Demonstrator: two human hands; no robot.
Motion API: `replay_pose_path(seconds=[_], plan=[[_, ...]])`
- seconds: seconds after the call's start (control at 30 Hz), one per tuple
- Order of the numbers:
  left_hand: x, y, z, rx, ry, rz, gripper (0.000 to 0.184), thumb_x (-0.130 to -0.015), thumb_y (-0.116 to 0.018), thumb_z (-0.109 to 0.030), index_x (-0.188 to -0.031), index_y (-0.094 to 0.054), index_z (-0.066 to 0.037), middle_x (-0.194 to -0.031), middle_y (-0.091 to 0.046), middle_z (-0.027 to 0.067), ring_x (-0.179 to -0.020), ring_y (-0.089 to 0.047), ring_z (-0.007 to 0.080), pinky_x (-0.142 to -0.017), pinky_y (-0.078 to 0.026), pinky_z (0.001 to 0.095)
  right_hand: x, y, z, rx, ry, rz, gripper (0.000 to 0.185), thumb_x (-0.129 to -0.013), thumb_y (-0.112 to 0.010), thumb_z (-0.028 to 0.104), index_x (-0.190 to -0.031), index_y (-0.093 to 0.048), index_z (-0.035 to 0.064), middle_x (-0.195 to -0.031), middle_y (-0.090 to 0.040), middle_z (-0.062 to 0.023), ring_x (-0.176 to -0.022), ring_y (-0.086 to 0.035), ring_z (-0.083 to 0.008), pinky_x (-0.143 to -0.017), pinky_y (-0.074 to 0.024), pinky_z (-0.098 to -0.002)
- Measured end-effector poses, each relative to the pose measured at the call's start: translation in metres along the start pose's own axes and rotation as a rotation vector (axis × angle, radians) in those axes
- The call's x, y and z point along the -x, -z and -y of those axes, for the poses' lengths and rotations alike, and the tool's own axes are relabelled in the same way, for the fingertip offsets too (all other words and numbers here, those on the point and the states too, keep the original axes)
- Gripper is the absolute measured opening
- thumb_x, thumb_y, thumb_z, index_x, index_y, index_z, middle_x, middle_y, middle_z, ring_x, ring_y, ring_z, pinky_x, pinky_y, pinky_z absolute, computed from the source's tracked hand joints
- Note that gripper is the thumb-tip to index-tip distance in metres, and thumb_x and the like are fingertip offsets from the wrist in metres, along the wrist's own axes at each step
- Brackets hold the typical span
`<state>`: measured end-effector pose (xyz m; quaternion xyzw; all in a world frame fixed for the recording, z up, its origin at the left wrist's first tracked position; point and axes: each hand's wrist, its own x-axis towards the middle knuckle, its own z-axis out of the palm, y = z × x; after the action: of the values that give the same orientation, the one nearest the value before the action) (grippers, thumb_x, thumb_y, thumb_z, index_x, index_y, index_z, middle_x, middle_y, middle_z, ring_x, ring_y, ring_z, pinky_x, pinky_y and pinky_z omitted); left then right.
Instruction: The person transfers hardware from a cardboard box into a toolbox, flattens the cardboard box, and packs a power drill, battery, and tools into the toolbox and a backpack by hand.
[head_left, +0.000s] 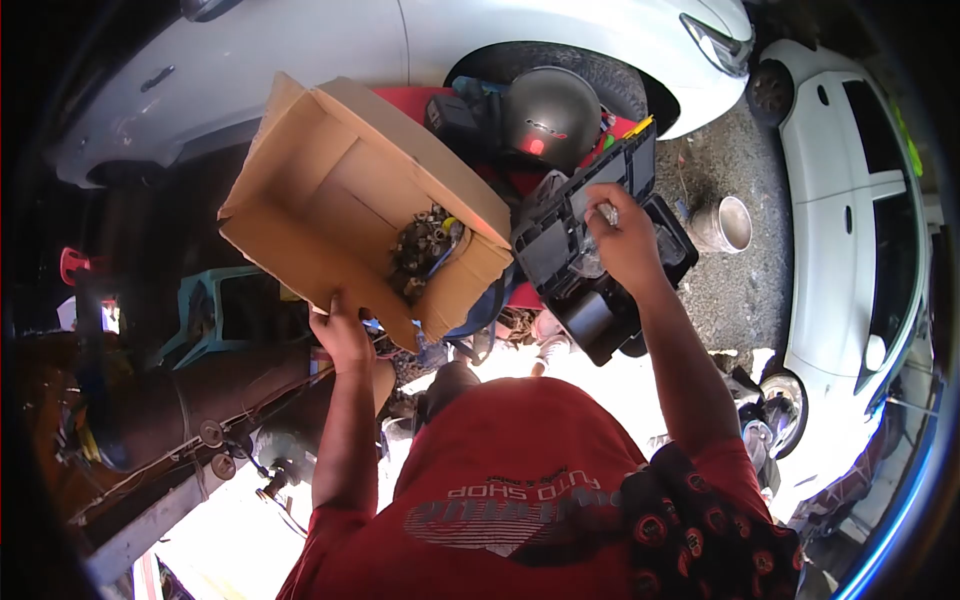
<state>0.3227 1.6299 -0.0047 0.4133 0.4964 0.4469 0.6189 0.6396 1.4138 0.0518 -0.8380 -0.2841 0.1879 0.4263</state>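
My left hand (343,332) grips the near edge of an open cardboard box (300,240), which is tilted toward me. A heap of small dark metal parts (425,245) lies in the box's lower right corner, with something yellow and a blue strip among them. My right hand (628,240) is raised over an open black plastic toolbox (600,318), its thumb and fingers pinched together; what they hold, if anything, I cannot make out. Some clear plastic (588,264) shows in the toolbox below that hand.
A grey helmet (550,115) sits behind the toolbox, near a white car (350,50). A whitish bucket (733,224) lies on the gravel to the right, and another white car (845,230) stands beyond it. A teal plastic stool (200,310) is at left.
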Motion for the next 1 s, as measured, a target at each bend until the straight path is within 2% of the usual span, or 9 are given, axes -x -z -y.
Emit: replay_pose_path(seconds=[0.03, 0.1, 0.17, 0.23, 0.33, 0.43, 0.67, 0.8, 1.0], plan=[[-0.002, 0.004, 0.002, 0.002, -0.003, -0.016, 0.01, -0.099, -0.063, -0.012, -0.106, -0.061, -0.006, -0.084, -0.065, 0.0027, -0.059, -0.057, 0.0118, -0.049, -0.042, 0.0284, 0.003, -0.007, 0.006, 0.014, 0.213, -0.049, 0.026, -0.095, -0.064, 0.005, -0.121, -0.065, 0.0046, -0.097, -0.069, -0.0039, -0.083, -0.062, -0.0088, -0.073, -0.0503, -0.0265], [-0.007, 0.013, 0.008, -0.016, 0.036, 0.018, 0.01, -0.099, -0.063, -0.012, -0.107, -0.061, -0.006, -0.084, -0.065, 0.0029, -0.06, -0.057, 0.011, -0.049, -0.042, 0.0282, 0.01, -0.018, 0.028, 0.0, 0.169, 0.016, 0.022, -0.095, -0.066, 0.009, -0.116, -0.065, 0.0043, -0.094, -0.069, -0.0038, -0.079, -0.061, -0.0078, -0.072, -0.0492, -0.025], [-0.012, 0.019, 0.011, -0.004, 0.023, 0.04, 0.011, -0.099, -0.063, -0.013, -0.108, -0.061, -0.006, -0.084, -0.066, 0.003, -0.061, -0.058, 0.0108, -0.05, -0.043, 0.0282, 0.018, -0.03, 0.049, -0.096, -0.254, 0.444, 0.021, -0.095, -0.069, 0.015, -0.113, -0.066, 0.0032, -0.09, -0.069, -0.0031, -0.078, -0.061, -0.0075, -0.071, -0.0486, -0.0247], [-0.013, 0.019, 0.012, -0.008, 0.035, 0.058, 0.013, -0.101, -0.063, -0.015, -0.109, -0.061, -0.005, -0.084, -0.066, 0.0028, -0.061, -0.058, 0.0106, -0.052, -0.045, 0.0281, 0.031, -0.069, 0.03, -0.244, -0.4, 0.618, 0.025, -0.095, -0.072, 0.021, -0.111, -0.068, 0.0024, -0.089, -0.069, -0.0027, -0.079, -0.061, -0.0078, -0.07, -0.0487, -0.0259], [-0.005, 0.017, 0.006, -0.013, 0.012, 0.133, 0.011, -0.101, -0.063, -0.015, -0.105, -0.063, -0.005, -0.085, -0.066, 0.0006, -0.064, -0.058, 0.0096, -0.054, -0.045, 0.0287, 0.045, -0.125, 0.014, -0.287, -0.352, 0.693, 0.026, -0.095, -0.072, 0.021, -0.111, -0.069, 0.0006, -0.094, -0.071, -0.0039, -0.08, -0.063, -0.0099, -0.07, -0.0507, -0.0279], [0.005, 0.022, 0.021, -0.107, -0.048, 0.263, 0.015, -0.104, -0.061, -0.017, -0.103, -0.061, -0.002, -0.086, -0.065, 0.0025, -0.065, -0.059, 0.0106, -0.056, -0.048, 0.0276, 0.043, -0.175, -0.041, -0.665, -0.544, 0.471, 0.023, -0.095, -0.071, 0.016, -0.112, -0.069, 0.0005, -0.099, -0.072, -0.0061, -0.085, -0.067, -0.0142, -0.074, -0.0534, -0.0313], [0.068, -0.013, -0.047, -0.137, -0.274, 0.364, 0.011, -0.104, -0.061, -0.014, -0.102, -0.063, -0.003, -0.081, -0.062, 0.0008, -0.065, -0.056, 0.0091, -0.056, -0.047, 0.0273, 0.061, -0.112, -0.019, -1.117, -0.306, 0.478, 0.033, -0.095, -0.065, 0.007, -0.127, -0.063, -0.0012, -0.122, -0.069, -0.0083, -0.114, -0.065, -0.0191, -0.099, -0.0498, -0.0369], [0.092, -0.065, -0.054, -0.107, -0.395, 0.505, 0.011, -0.105, -0.06, -0.011, -0.1, -0.063, -0.001, -0.08, -0.062, 0.0028, -0.064, -0.055, 0.0104, -0.056, -0.048, 0.0287, 0.057, -0.056, -0.018, -1.051, -0.246, 0.322, 0.037, -0.095, -0.066, 0.008, -0.13, -0.06, -0.0014, -0.126, -0.067, -0.0087, -0.117, -0.065, -0.0201, -0.101, -0.0499, -0.0382], [0.11, -0.135, -0.009, -0.144, -0.487, 0.767, 0.011, -0.105, -0.058, -0.008, -0.097, -0.061, 0.0, -0.081, -0.062, 0.0053, -0.066, -0.056, 0.0124, -0.058, -0.047, 0.0295, 0.052, 0.023, -0.061, -1.0, -0.546, 0.23, 0.042, -0.09, -0.073, 0.01, -0.129, -0.063, -0.0012, -0.116, -0.071, -0.0091, -0.099, -0.07, -0.0219, -0.086, -0.0568, -0.0383]])
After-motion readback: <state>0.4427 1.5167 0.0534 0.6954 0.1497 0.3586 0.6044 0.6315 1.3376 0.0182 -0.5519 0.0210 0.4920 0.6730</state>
